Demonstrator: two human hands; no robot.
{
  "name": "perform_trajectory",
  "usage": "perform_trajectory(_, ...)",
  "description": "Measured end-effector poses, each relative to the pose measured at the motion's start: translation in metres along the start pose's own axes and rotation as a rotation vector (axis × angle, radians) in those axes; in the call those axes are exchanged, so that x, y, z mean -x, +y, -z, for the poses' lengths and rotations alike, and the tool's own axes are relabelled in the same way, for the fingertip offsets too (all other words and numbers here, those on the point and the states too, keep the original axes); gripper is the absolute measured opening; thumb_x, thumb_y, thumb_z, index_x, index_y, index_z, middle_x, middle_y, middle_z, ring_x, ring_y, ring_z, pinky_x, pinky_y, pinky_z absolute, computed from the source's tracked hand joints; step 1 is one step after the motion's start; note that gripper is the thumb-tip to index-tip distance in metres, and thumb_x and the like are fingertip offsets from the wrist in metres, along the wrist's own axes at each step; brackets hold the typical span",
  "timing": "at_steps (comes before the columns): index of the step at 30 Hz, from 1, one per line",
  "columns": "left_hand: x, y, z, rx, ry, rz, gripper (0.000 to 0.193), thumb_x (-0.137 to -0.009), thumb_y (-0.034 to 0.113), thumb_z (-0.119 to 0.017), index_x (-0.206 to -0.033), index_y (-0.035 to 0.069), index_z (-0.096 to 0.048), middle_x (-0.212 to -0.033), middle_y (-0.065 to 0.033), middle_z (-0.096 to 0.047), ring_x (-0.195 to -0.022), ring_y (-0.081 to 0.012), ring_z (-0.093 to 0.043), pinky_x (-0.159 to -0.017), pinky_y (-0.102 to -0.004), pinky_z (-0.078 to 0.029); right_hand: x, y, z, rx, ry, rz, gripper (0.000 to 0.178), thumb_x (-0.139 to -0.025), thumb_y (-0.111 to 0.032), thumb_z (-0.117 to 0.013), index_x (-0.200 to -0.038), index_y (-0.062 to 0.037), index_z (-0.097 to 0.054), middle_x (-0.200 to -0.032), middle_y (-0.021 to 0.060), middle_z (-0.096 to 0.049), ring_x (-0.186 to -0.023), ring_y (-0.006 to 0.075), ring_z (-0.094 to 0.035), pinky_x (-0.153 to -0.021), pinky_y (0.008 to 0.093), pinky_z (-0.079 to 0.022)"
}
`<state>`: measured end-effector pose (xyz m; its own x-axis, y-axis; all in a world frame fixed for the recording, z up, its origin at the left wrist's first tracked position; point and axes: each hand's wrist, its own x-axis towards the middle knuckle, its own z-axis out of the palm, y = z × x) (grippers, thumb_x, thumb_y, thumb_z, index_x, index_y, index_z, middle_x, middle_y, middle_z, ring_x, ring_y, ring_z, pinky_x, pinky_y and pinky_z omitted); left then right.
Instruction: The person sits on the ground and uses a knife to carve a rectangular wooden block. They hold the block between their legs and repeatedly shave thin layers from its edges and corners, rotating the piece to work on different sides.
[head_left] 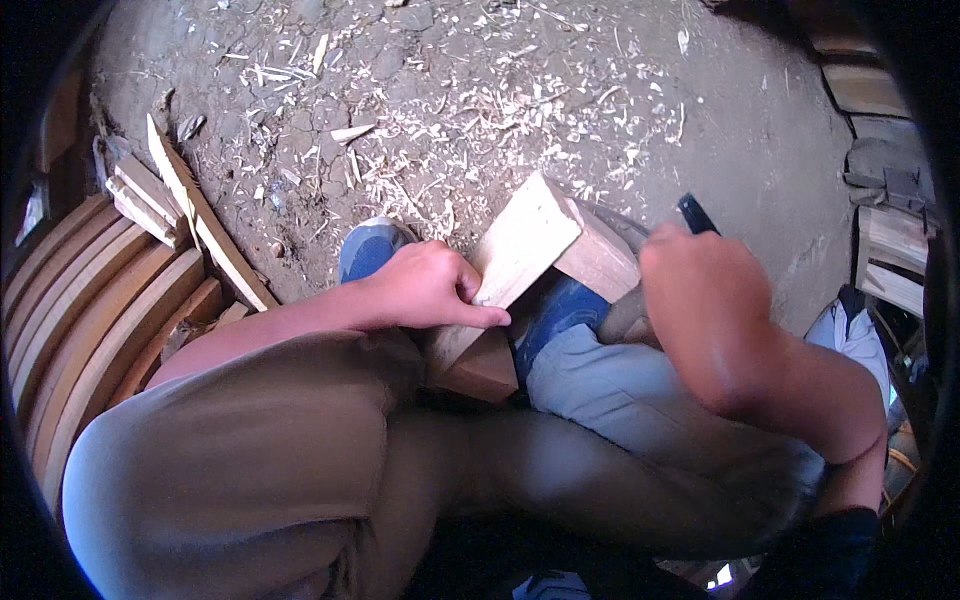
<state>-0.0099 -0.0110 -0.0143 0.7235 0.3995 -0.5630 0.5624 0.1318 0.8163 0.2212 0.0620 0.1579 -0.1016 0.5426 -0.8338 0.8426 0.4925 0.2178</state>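
Note:
A pale wooden piece (522, 243) stands tilted between my feet, its upper end toward the far side. My left hand (435, 288) is closed on its left edge, thumb lying across the near face. Under the piece's far end sits a wooden block (603, 255); a redder block (482, 368) shows at its near end. To the right, my right hand (705, 300) is wrapped round a dark-handled tool (697, 214). A grey part, seemingly its blade, shows beside the block, but most of the tool is hidden by the hand.
Wood shavings (440, 165) litter the earth floor. Curved boards (110, 310) are stacked at left, with a long pointed offcut (205, 215) beside them. More wood pieces (890, 245) lie at right. My blue shoes (372, 248) flank the wooden piece.

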Motion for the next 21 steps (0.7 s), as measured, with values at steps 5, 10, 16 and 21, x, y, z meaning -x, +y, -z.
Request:
perform_trajectory(5, -0.008, 0.005, 0.01, -0.054, -0.063, 0.052, 0.063, -0.082, 0.065, -0.074, -0.062, 0.006, -0.07, -0.058, -0.0135, -0.062, -0.059, -0.0333, -0.065, -0.061, -0.0409, -0.051, 0.001, 0.003, -0.021, 0.044, 0.115, 0.015, 0.015, -0.088, -0.006, -0.064, -0.084, -0.0082, -0.079, -0.083, 0.0117, -0.074, -0.081, 0.0244, -0.077, -0.068, 0.0387, -0.063)
perform_trajectory(10, -0.007, 0.002, 0.005, -0.013, -0.067, 0.022, 0.062, -0.082, 0.064, -0.075, -0.064, 0.006, -0.071, -0.061, -0.0134, -0.065, -0.061, -0.0328, -0.066, -0.061, -0.0405, -0.052, -0.015, 0.022, -0.012, 0.043, -0.091, 0.04, 0.01, -0.097, -0.014, -0.06, -0.097, -0.008, -0.067, -0.084, 0.0127, -0.071, -0.078, 0.0291, -0.073, -0.068, 0.0413, -0.057)
perform_trajectory(16, 0.0, -0.001, 0.003, 0.011, -0.004, 0.007, 0.055, -0.083, 0.059, -0.079, -0.068, 0.006, -0.074, -0.058, -0.0111, -0.063, -0.053, -0.0285, -0.063, -0.056, -0.0394, -0.048, 0.016, 0.06, 0.008, 0.036, 0.243, 0.224, 0.02, -0.105, -0.02, -0.052, -0.092, -0.0076, -0.06, -0.077, 0.0106, -0.056, -0.075, 0.0279, -0.059, -0.073, 0.0431, -0.045)
perform_trajectory(21, 0.0, -0.001, 0.002, 0.0, 0.003, 0.005, 0.055, -0.083, 0.058, -0.079, -0.068, 0.006, -0.074, -0.058, -0.0111, -0.063, -0.053, -0.0283, -0.063, -0.056, -0.0395, -0.048, 0.023, 0.055, 0.008, 0.035, 0.172, 0.3, 0.023, -0.106, -0.023, -0.054, -0.091, -0.0065, -0.061, -0.075, 0.0106, -0.056, -0.073, 0.0279, -0.06, -0.071, 0.042, -0.046)
